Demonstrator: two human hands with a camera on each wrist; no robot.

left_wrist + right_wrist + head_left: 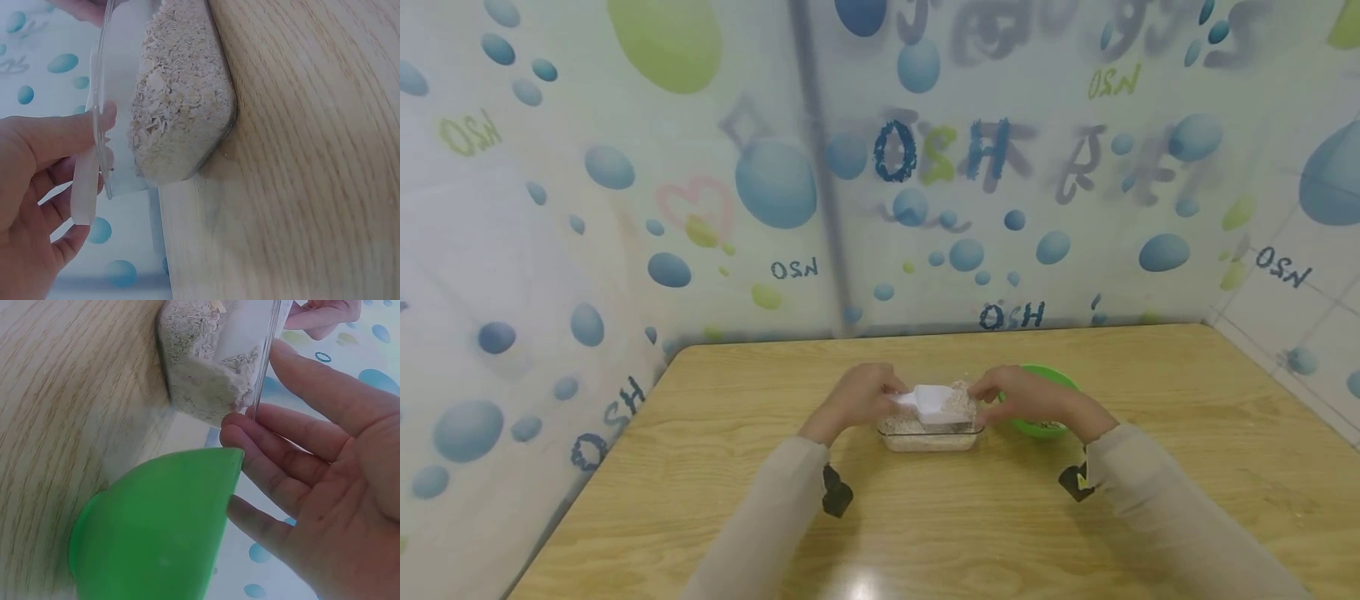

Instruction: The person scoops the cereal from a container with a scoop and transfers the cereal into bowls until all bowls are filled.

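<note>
In the head view my left hand point(865, 393) holds a white scoop point(931, 403) by its handle, over a clear glass container point(929, 443). Oat flakes point(959, 402) lie at the scoop's right end. The left wrist view shows thumb and fingers pinching the scoop handle point(84, 197) beside the container's rim, with rolled oats point(181, 75) filling much of the glass. My right hand point(1018, 393) is at the container's right end. Its fingers are loosely extended, fingertips right at the glass rim in the right wrist view, holding nothing, with the green bowl point(162, 525) just below them.
The green bowl stands right of the container on the wooden table point(737, 500), partly behind my right forearm, with some flakes inside. A patterned curtain wall point(760, 308) rises along the table's back edge, and others flank its sides.
</note>
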